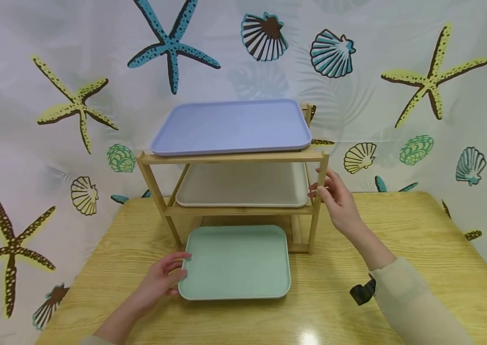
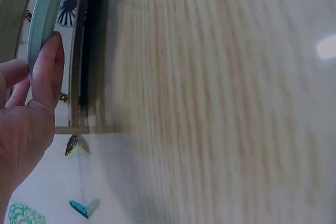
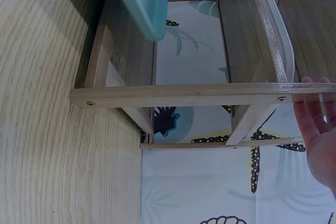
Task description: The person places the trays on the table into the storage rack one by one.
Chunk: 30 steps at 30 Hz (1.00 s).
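A mint-green tray (image 1: 236,263) juts toward me from the lowest level of a wooden three-tier rack (image 1: 234,157). My left hand (image 1: 163,274) pinches its left rim, thumb on one face and fingers on the other, as the left wrist view shows. That tray (image 2: 46,11) is held up off the tabletop. My right hand (image 1: 338,199) grips the rack's right front post, between the top and middle levels. In the right wrist view the fingers (image 3: 310,121) wrap this post (image 3: 199,95).
A lavender tray (image 1: 232,127) lies on the top level, and an off-white tray (image 1: 245,184) on the middle one. The rack stands on a wood-grain table (image 1: 381,225). Behind it hangs a white curtain (image 1: 355,110) with starfish and shells. A black strap device (image 1: 363,291) sits at my right wrist.
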Each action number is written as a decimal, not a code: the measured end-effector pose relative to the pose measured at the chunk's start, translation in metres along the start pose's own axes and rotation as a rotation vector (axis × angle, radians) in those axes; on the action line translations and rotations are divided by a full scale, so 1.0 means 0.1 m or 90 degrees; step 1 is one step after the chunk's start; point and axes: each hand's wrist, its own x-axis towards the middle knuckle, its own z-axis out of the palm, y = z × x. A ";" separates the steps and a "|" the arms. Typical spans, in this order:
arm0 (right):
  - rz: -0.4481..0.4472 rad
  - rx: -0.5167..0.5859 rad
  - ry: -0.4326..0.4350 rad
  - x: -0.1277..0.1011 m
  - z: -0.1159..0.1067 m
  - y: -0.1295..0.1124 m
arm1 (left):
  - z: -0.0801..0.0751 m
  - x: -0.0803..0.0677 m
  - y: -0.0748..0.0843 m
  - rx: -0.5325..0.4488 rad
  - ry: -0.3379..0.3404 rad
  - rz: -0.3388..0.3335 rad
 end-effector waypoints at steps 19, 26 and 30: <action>-0.020 -0.006 0.015 -0.01 0.02 0.03 | 0.21 0.36 -0.10 -0.053 0.037 0.000; -0.021 -0.014 0.018 -0.02 0.04 0.02 | 0.18 0.31 -0.13 -0.060 -0.097 0.021; -0.017 -0.017 0.020 -0.01 0.04 0.02 | 0.18 0.31 -0.14 -0.036 -0.095 0.025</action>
